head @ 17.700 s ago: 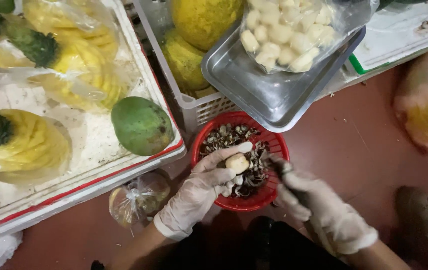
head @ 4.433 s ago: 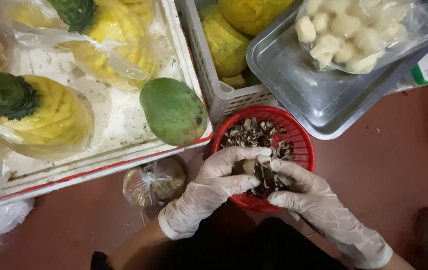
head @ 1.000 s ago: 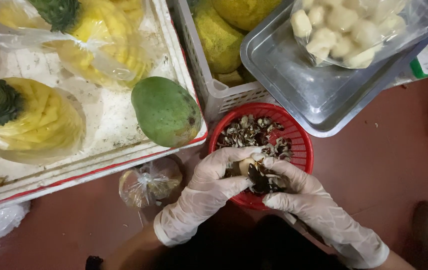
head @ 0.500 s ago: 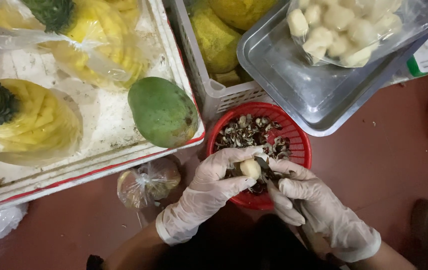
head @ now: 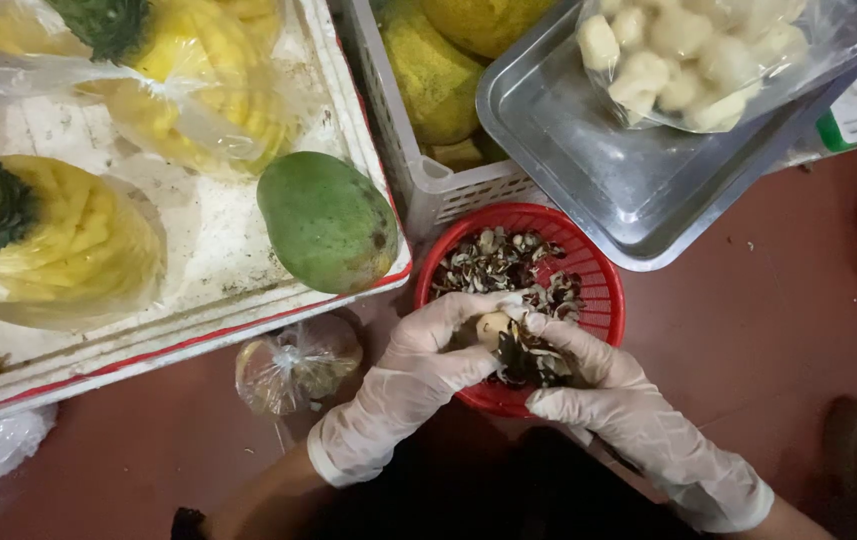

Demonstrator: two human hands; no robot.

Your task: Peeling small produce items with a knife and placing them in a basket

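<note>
Both gloved hands meet over the round red plastic basket (head: 603,300) of dark peelings on the reddish floor: the left hand (head: 426,358) curls its fingers around a small pale peeled piece of fruit (head: 491,327), while the right hand (head: 588,385) closes against it, pinching dark skin. Just behind stand a steel tray (head: 588,170) and a green mango (head: 326,220) in a white crate (head: 198,330)

Right hand (head: 588,385) hides the pale fruit's (head: 493,327) lower side.

Clear bags w/ peeled pineapples (head: 58,250) left, pale pieces bag (head: 708,55) top right, knotted bag (head: 298,362) on floor
</note>
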